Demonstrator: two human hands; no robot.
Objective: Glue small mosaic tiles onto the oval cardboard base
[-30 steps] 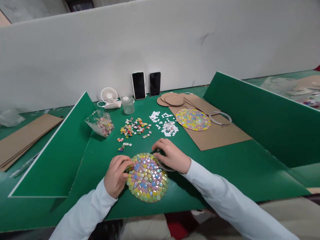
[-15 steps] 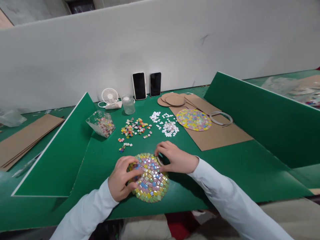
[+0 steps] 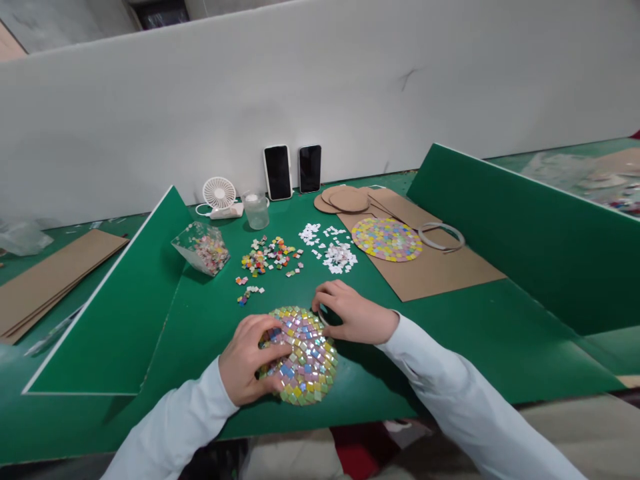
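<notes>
On the green board in front of me lies a round mosaic disc (image 3: pixel 307 363), covered in shiny yellow, pink, blue and green square tiles. My left hand (image 3: pixel 253 360) rests over its left side with fingers apart, fingertips at the tiles. At the upper right edge of the disc, my right hand (image 3: pixel 353 313) is closed around a thin pale curved strip (image 3: pixel 323 317), mostly hidden by the fingers. Loose coloured tiles (image 3: pixel 270 255) and white-faced tiles (image 3: pixel 340 257) lie in piles beyond my hands.
A clear tub of tiles (image 3: pixel 205 250) tilts at left. Behind stand a small fan (image 3: pixel 219 193), a glass cup (image 3: pixel 257 210) and two phones (image 3: pixel 278 172). At right, cardboard (image 3: pixel 430 277) bears another mosaic disc (image 3: pixel 387 239) and a pale ring (image 3: pixel 453 230). Green side panels (image 3: pixel 510 233) flank everything.
My left fingers have slid slightly to the right across the tiles. My right hand has shifted very little, still at the disc's upper right edge.
</notes>
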